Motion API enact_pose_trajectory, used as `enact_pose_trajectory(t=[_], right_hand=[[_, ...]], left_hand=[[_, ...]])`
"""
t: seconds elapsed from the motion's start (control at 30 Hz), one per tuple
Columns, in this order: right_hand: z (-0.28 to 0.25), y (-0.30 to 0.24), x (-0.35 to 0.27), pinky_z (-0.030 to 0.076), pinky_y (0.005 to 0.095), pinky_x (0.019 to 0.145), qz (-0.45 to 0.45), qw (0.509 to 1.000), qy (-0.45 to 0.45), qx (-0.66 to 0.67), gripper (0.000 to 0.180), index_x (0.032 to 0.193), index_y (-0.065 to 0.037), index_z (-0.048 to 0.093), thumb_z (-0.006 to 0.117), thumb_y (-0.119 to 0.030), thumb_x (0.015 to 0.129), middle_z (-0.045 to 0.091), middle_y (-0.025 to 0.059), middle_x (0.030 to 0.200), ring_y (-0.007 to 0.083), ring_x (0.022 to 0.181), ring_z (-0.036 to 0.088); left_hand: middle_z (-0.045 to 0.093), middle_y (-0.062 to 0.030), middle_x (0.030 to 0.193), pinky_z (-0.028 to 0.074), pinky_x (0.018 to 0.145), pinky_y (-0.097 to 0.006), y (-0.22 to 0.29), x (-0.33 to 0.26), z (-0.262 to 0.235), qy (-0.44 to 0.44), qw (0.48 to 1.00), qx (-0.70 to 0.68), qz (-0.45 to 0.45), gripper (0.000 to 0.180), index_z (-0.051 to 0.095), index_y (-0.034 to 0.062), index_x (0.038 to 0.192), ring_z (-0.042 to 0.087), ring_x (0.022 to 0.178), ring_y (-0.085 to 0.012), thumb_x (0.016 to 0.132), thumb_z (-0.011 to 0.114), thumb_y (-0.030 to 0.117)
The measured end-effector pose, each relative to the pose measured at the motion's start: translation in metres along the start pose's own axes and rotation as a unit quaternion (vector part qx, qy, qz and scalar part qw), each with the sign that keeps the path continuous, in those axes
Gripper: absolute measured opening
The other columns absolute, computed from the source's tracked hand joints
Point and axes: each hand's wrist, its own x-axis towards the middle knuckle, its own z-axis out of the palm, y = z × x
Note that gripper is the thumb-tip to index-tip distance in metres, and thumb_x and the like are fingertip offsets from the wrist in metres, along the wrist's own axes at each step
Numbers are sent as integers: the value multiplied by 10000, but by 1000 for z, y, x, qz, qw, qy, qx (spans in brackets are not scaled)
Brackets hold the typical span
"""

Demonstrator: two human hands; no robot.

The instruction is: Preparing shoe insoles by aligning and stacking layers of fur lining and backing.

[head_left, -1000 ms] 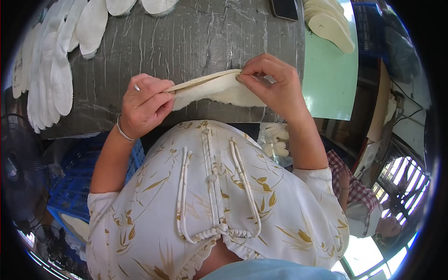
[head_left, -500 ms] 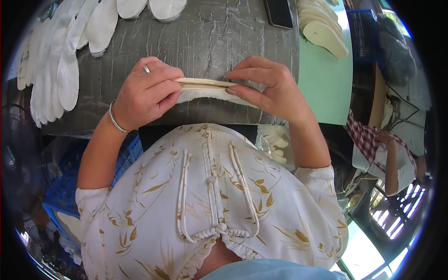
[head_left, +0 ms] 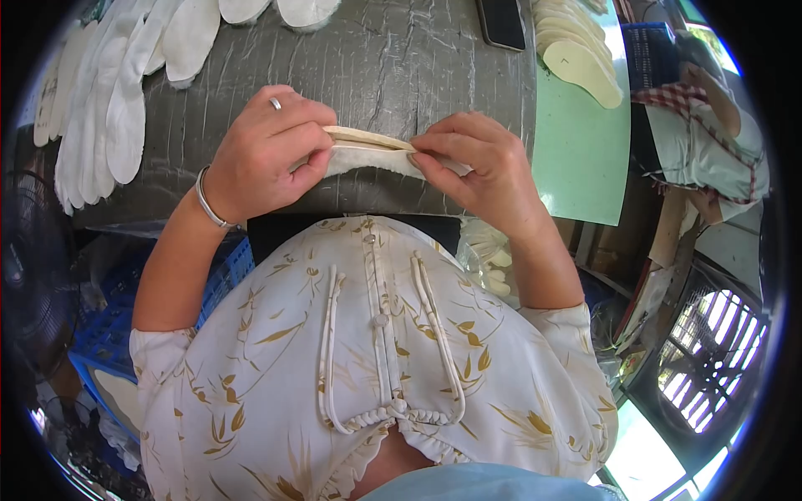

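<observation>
Between my two hands an insole (head_left: 373, 158) is held nearly edge-on above the table. A cream layer runs along its far side, and a white fleecy layer shows on the side nearer me. A narrow gap parts the two layers in the middle. My left hand (head_left: 271, 154), with a ring and a bracelet, pinches the left end between thumb and bent fingers. The other end is gripped by my right hand (head_left: 484, 167), thumb below and fingertips above. Both ends of the insole are partly hidden by my fingers.
White fleecy insoles (head_left: 125, 125) overlap at the table's left; more lie at its far edge. A phone (head_left: 501, 23) lies far right, beside cream insoles (head_left: 581, 71) on a green board (head_left: 581, 159). A blue crate (head_left: 109, 334) stands low left. Another person (head_left: 710, 142) is at right.
Both hands still pinch the insole; its left end has risen slightly away from me. My right fingers have closed in on its edge. The person at right has moved farther off.
</observation>
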Motion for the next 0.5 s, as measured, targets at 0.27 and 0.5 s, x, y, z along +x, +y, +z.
enact_pose_trajectory(t=[0.27,0.5], right_hand=[[7,-7,3,512,344,589,-2,1000,24,19,119,854,-63,735,768,-89,742,665,61,779,240,669,627],[7,-8,2,515,344,601,-37,999,11,-29,148,891,-65,735,763,-108,752,666,50,812,234,691,631]], left_hand=[[642,-40,862,482,818,-369,9,9,2,10,1000,-2,-5,143,566,65,736,606,737,-222,710,692,3],[630,-41,858,470,828,-372,9,10,2,5,1000,7,-21,128,570,62,733,594,734,-233,721,685,6]])
